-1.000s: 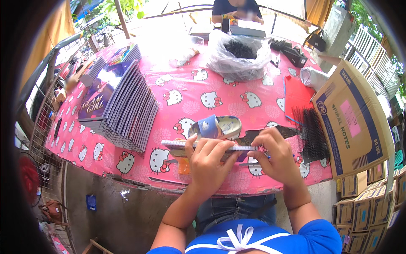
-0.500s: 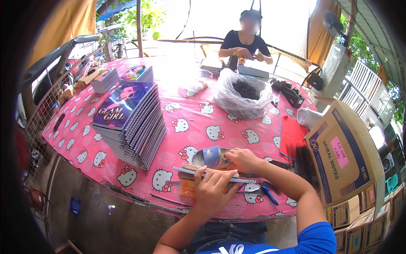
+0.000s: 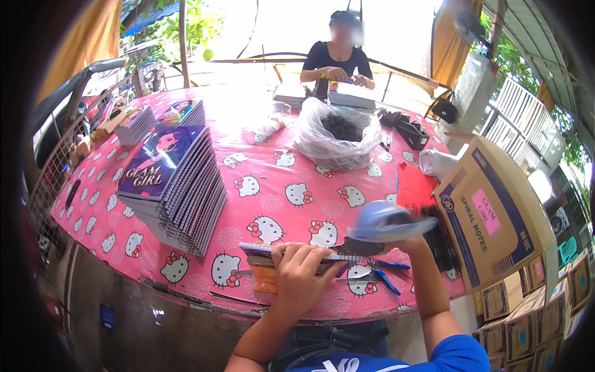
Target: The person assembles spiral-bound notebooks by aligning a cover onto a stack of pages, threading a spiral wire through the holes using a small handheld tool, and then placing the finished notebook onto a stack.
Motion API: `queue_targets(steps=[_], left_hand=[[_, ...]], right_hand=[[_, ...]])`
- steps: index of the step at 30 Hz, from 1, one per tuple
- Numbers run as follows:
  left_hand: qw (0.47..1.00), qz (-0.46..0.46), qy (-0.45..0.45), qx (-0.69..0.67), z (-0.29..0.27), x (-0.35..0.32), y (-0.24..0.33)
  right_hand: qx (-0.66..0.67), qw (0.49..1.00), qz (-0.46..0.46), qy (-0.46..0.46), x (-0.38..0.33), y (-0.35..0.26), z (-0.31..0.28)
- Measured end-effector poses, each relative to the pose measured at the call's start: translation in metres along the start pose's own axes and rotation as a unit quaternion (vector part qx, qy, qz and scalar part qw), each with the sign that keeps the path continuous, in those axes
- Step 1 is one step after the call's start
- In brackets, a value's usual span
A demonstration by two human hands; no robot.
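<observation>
My left hand is closed over a spiral notebook lying near the table's front edge, fingers across its bound side. To the right, my right hand is raised, closed on a blue, ring-like curved thing smeared by motion; its kind is unclear. Below it lie blue-handled pliers and a second blue-handled tool. An orange block-like thing sits beside my left hand, partly hidden. Black spiral coils lie right of my right hand.
A tall stack of spiral notebooks stands at left, smaller stacks behind it. A clear plastic bag of black bits sits mid-table. A cardboard box stands at right. Across the table, a person handles a stack.
My right hand has moved right, lifting the blue curved thing away from the notebook. My left hand stays on the notebook. The view has turned slightly right.
</observation>
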State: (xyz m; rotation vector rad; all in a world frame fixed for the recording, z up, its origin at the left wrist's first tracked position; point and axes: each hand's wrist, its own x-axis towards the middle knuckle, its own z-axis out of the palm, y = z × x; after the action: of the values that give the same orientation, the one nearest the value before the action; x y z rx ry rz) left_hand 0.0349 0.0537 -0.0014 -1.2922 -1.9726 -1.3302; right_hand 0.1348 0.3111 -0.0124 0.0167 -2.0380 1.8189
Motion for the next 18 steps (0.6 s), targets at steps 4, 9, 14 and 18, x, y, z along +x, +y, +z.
queue_targets(steps=[4,9,14,18], left_hand=[[0.998,-0.048,-0.024,0.034,-0.016,0.003,0.001],[0.994,-0.077,0.002,0.078,-0.035,0.007,-0.017],[0.994,-0.103,0.007,0.029,-0.039,0.002,-0.021],[0.995,-0.099,0.022,0.015,-0.036,0.003,-0.025]], right_hand=[[-0.262,0.96,-0.078,-0.064,0.02,-0.017,0.034],[0.082,0.994,0.018,-0.065,0.024,0.01,0.033],[-0.046,0.994,0.07,-0.073,0.041,-0.005,0.054],[-0.236,0.968,-0.067,-0.057,0.045,-0.003,0.057]])
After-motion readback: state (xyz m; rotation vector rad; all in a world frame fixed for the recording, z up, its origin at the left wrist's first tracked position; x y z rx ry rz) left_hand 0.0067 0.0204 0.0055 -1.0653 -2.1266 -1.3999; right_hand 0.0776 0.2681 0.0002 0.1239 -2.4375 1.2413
